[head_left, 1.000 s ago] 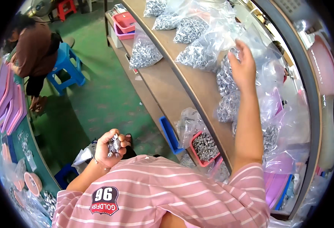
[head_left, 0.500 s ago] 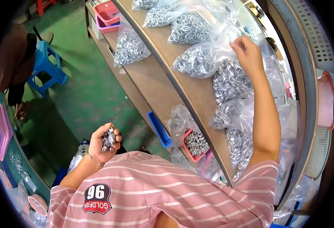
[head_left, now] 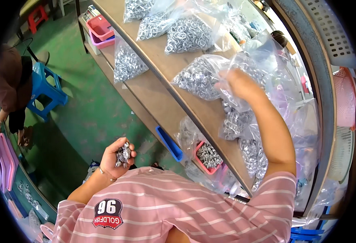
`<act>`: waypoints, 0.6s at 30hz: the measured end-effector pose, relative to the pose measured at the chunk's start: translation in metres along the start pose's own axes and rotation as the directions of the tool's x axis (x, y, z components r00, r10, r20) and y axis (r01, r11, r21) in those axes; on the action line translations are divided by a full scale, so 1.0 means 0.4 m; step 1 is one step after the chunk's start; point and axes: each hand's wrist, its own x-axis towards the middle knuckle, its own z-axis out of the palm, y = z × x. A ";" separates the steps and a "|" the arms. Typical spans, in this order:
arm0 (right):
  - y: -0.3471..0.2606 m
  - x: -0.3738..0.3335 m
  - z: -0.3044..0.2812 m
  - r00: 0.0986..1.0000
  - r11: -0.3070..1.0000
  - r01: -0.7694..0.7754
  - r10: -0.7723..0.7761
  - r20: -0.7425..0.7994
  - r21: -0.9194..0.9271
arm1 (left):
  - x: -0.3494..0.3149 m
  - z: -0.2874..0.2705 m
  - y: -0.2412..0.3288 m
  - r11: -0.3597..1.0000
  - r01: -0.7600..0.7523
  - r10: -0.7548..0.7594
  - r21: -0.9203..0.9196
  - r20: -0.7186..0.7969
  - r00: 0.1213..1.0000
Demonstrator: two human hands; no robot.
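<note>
My left hand (head_left: 112, 157) is closed around a handful of small silvery metal pieces (head_left: 123, 155), held low in front of my body. On the upper shelf, my right hand (head_left: 242, 86) grips the gathered plastic of a clear bag (head_left: 198, 77) filled with silvery ring-like parts. Folds of the plastic partly cover its fingers. Right beside the hand, more clear bags of metal parts (head_left: 236, 121) lie toward me. Beyond it sits another bag of rings (head_left: 189, 34).
A pink tray of metal pieces (head_left: 209, 156) and a blue narrow tray (head_left: 169, 143) are on the lower shelf. Red and purple bins (head_left: 101, 27) stand at its far end. A blue stool (head_left: 46, 89) and another person (head_left: 8, 81) are at left.
My right hand has come nearer and to the left, with the bag's plastic in it. The bag of parts has shifted toward me. My left hand still holds its metal pieces.
</note>
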 end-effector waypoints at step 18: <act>-0.013 -0.023 0.038 0.866 0.994 0.096 -0.056 -0.496 0.056 | -0.009 -0.005 0.024 1.000 -0.011 0.010 -0.015 -0.067 0.998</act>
